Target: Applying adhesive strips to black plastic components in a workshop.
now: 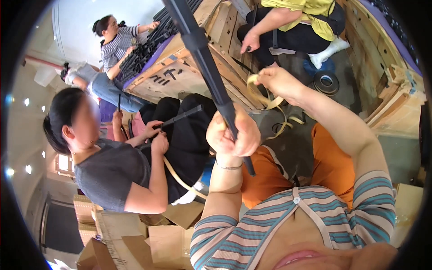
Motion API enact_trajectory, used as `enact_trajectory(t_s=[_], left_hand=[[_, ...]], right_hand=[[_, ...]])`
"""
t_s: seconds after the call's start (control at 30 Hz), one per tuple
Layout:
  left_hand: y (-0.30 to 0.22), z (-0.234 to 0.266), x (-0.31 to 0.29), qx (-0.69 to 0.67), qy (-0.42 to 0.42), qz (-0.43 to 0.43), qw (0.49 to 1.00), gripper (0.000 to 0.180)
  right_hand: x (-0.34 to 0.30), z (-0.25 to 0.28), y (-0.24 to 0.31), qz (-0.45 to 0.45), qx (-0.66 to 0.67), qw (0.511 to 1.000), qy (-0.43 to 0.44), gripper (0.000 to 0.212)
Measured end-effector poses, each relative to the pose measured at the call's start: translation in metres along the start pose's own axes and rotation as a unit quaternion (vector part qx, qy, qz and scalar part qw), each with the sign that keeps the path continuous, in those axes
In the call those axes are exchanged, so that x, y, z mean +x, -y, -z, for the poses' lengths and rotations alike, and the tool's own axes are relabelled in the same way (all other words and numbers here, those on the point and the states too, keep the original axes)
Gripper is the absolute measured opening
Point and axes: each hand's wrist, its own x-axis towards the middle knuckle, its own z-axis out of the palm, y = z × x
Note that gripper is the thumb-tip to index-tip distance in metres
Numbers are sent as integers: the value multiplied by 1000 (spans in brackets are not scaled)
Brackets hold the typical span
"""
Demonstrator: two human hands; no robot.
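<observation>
Left grip point(233, 131): fist closed around black pole point(216, 81), low on the shaft. Pole runs at a slant, upper end cut off by the view, thin tip poking out below the fist, over the orange trousers point(333, 157). Thicker collar partway up.

Right grip point(280, 84): thumb and fingers together, clamped on pale-yellow strip point(273, 104). Strip loops down from it, curls hang beyond the near corner of the left wooden crate point(157, 85), above the floor point(297, 141).

Containers: left crate has black rods point(148, 51) heaped along its far top edge, purple lining point(163, 47) under them; how deep they go, can't tell. Right wooden crate point(375, 96) has purple lining point(407, 56) along its top edge too, dark items point(390, 12) on it, too small to identify. Cardboard boxes point(171, 245) crowd lower left; contents hidden.

Black tape roll point(326, 83) flat on floor between crates. Seated co-worker in grey, left side, holds a shorter black rod point(183, 117) in both hands.
</observation>
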Motion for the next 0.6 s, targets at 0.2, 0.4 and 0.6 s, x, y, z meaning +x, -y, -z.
enact_trajectory(t_s=[0.2,0.4,0.6], left_hand=[[4,13,0,-175,-74,-15,982,20],[15,16,-4,-222,-84,17,971,20],[15,21,-3,-330,-41,23,943,19]], right_hand=[[-35,-10,39,144,238,941,195,36],[-36,-28,47,144,208,947,198,36],[-26,-17,42,177,189,929,266,39]])
